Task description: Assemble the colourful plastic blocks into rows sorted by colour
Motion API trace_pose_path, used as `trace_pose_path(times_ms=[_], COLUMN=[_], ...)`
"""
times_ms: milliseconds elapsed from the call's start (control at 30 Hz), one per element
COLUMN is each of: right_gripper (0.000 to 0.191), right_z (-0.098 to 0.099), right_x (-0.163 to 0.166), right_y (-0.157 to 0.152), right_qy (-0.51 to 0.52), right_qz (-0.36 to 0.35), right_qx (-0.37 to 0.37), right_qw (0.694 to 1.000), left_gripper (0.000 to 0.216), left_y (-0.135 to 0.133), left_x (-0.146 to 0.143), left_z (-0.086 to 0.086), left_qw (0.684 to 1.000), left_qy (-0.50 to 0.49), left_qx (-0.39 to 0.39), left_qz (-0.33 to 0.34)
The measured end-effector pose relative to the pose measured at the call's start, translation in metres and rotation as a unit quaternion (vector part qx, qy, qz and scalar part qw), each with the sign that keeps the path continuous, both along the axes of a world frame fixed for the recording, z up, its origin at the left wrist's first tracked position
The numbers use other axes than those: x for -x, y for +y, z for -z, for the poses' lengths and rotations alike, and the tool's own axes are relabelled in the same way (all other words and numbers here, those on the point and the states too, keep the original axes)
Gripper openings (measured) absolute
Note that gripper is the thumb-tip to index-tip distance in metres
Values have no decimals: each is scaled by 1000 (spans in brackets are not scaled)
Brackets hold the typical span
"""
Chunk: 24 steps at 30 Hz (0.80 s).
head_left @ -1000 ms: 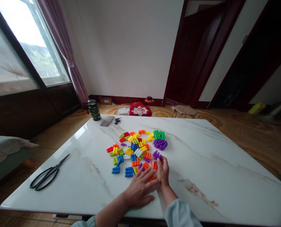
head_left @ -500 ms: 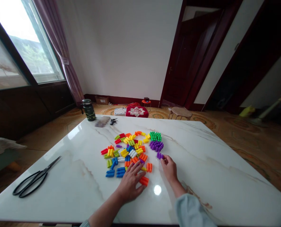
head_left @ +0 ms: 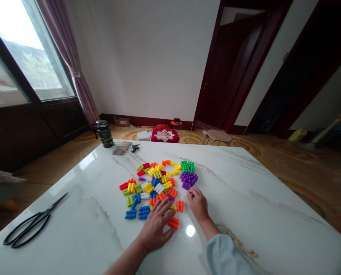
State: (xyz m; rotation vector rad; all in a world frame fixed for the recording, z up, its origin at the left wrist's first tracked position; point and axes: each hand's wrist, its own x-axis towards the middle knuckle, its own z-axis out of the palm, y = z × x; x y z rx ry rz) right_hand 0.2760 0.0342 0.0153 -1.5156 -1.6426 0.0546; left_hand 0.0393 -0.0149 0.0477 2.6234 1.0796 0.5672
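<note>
My left hand (head_left: pixel 156 223) lies spread over the near side of a pile of colourful bullet-shaped plastic building pieces (head_left: pixel 159 188), its fingertips touching some of them. Beside its thumb is an orange group of these pieces (head_left: pixel 173 223). Just in front of my right hand (head_left: pixel 198 205) sits a tight cluster of purple pieces (head_left: pixel 189 179). That hand's fingers are curled and slightly apart, with no piece visible in them. Against the far side of the purple cluster stands a block of green pieces (head_left: pixel 188 166). Blue pieces (head_left: pixel 143 212) lie left of my left hand.
Large black-handled scissors (head_left: pixel 36 225) lie at the left of the white marble table (head_left: pixel 262 214). A camouflage bottle (head_left: pixel 104 134), a blurred flat item (head_left: pixel 121 148) and keys (head_left: pixel 135 148) are at the far left edge. Beyond stands a round stool (head_left: pixel 218 136).
My right hand has set the purple pieces against the purple cluster, let go and drawn slightly back to the left. My left hand stays on the pile. The view has shifted a little.
</note>
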Motion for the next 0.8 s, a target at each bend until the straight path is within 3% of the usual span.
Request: trace_pose_path(times_ms=[67,133,433,800], right_gripper=[20,23,38,43], right_z=[1,2,2,-2], right_x=[2,4,2,5], right_y=[0,4,12,10], right_qy=[-28,-46,-120,-168], right_qz=[-55,-68,-55,-29], right_qx=[-4,-3,59,86], right_qw=[998,997,990,982], left_gripper=[52,51,53,51], left_y=[0,0,0,-1], left_x=[0,0,0,0], left_z=[-1,-1,0,-3], left_qw=[1000,1000,1000,1000], left_qy=[-1,-1,-4,3], left_qx=[1,3,6,13], left_qz=[0,0,0,0])
